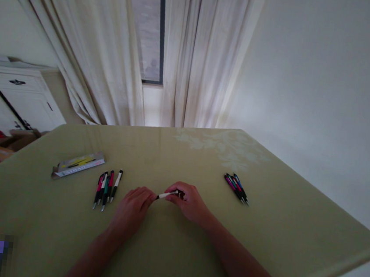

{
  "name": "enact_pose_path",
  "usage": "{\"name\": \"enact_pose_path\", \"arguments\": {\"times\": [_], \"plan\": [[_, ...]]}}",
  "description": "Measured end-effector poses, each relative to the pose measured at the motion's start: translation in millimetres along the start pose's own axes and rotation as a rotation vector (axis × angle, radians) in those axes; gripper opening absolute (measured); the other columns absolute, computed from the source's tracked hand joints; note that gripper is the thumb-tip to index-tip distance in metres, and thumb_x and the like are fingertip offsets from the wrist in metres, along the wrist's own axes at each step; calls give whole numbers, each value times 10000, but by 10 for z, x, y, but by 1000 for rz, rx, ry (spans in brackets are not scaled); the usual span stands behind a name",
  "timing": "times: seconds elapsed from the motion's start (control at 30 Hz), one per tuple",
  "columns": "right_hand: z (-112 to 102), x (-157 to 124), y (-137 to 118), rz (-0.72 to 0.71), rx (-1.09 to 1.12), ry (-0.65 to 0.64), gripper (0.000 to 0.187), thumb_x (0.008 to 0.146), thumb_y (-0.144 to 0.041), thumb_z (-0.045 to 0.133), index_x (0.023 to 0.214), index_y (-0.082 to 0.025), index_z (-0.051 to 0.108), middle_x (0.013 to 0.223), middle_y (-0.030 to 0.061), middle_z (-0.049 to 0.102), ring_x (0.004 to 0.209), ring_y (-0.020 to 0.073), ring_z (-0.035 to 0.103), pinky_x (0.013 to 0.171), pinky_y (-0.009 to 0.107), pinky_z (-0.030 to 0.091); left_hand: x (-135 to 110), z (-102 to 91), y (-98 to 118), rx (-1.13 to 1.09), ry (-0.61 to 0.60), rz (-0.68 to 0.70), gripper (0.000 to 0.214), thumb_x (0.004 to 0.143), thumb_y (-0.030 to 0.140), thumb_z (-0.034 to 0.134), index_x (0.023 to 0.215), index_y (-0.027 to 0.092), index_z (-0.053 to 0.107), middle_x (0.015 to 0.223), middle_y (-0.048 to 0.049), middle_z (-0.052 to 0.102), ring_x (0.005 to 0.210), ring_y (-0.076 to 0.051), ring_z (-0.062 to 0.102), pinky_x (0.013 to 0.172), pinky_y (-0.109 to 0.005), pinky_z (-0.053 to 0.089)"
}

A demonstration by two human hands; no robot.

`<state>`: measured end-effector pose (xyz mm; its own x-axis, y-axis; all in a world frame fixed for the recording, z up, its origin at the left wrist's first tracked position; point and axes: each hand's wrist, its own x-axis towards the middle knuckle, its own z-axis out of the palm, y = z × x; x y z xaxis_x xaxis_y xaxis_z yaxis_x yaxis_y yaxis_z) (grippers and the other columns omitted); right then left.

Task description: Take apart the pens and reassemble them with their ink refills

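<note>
Both my hands meet over the middle of the table and hold one white pen between them. My left hand pinches its dark tip end with curled fingers. My right hand grips the other end of the barrel. To the left lies a row of several pens with coloured grips, side by side. A second bunch of pens lies to the right of my right hand.
A flat pen package lies at the far left of the table with its pale green cloth. Curtains and a window stand behind the table. A white cabinet is at the left.
</note>
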<state>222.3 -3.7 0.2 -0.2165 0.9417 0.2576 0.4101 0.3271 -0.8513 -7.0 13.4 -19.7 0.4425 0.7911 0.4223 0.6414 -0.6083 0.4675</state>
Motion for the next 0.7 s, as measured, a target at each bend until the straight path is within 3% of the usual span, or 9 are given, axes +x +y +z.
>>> {"name": "enact_pose_path", "arguments": {"times": [0.43, 0.57, 0.7], "plan": [[-12, -1, -8, -80, -27, 7, 87, 906, -239, 751, 981, -198, 761, 918, 36, 740, 843, 181, 664, 768, 272, 479, 1, 17, 8, 60, -81, 35, 301, 1064, 351, 420, 1008, 234, 691, 893, -45, 752, 814, -237, 672, 781, -363, 478], [-1, -1, 10, -118, -43, 14, 79, 906, -243, 757, 971, -198, 759, 915, 38, 740, 860, 189, 668, 797, 282, 483, -8, 47, 0, 95, -123, 12, 307, 1062, 309, 408, 944, 237, 682, 780, -28, 722, 717, -226, 653, 740, -352, 470], [0, -11, 2, -103, -45, 6, 80, 922, -257, 738, 984, -209, 751, 939, 40, 744, 886, 195, 677, 812, 288, 490, -7, 60, -15, 63, -84, 26, 252, 1047, 358, 474, 967, 239, 681, 856, -37, 744, 791, -234, 675, 755, -352, 477]]}}
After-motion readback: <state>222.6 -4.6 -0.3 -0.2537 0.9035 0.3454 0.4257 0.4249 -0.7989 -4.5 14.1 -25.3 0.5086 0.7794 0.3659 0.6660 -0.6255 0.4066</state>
